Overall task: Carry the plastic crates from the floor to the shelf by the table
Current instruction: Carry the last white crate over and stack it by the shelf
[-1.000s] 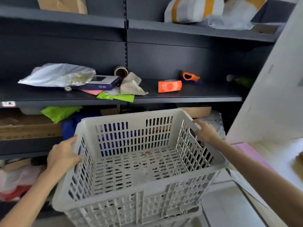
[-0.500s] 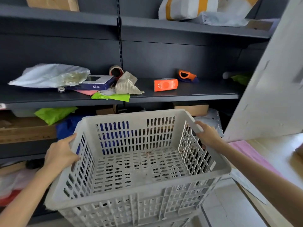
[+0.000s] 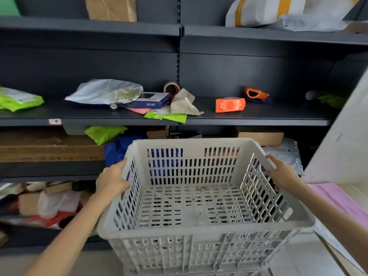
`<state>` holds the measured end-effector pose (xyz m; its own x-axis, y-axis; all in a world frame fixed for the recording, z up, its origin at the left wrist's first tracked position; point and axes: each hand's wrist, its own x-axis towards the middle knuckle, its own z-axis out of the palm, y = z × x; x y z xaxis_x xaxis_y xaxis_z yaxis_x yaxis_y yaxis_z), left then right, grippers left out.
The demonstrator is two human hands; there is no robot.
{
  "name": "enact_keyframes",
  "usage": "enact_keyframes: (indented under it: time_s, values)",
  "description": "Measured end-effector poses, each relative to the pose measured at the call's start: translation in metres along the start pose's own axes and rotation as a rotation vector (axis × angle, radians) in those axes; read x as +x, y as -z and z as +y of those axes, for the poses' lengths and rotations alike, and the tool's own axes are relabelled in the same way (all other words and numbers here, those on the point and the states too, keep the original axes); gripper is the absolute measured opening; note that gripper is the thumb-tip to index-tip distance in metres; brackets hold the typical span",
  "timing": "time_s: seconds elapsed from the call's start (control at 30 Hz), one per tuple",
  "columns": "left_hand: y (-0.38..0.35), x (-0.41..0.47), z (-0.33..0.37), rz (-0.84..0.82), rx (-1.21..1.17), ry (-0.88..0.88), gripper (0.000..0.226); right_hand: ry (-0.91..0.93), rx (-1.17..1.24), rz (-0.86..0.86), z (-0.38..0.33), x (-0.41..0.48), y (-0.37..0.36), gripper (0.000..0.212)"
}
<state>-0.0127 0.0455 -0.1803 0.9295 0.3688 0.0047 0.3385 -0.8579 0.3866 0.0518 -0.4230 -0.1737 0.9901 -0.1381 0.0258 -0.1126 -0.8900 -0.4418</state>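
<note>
I hold an empty white slotted plastic crate (image 3: pixel 195 232) in front of me at waist height, level, its far wall toward the dark metal shelf (image 3: pixel 258 118). My left hand (image 3: pixel 111 180) grips the crate's left rim, thumb over the top. On the right rim, my right hand (image 3: pixel 282 172) is closed the same way. A second crate's rim shows just under the held one at the bottom edge. The crate sits lower than the middle shelf board and in front of the lower bay.
The middle board carries a plastic bag (image 3: pixel 105 92), a blue box (image 3: pixel 149 102), a tape roll (image 3: pixel 171 88), a cloth (image 3: pixel 183 104), an orange pack (image 3: pixel 229 104) and a tape dispenser (image 3: pixel 256 94). A white panel (image 3: pixel 342 140) and a table with pink sheet (image 3: pixel 334 198) stand right.
The view has shifted so the shelf sits further right in frame. The crate stays in both hands, now more centred before the lower bay.
</note>
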Motion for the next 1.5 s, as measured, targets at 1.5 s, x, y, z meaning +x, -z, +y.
enact_keyframes:
  time_s: [1.5]
  values:
    - [-0.008,0.009,-0.008,-0.001,-0.167,0.030,0.094,-0.013,-0.036,0.024,-0.002,-0.010,-0.006,0.056]
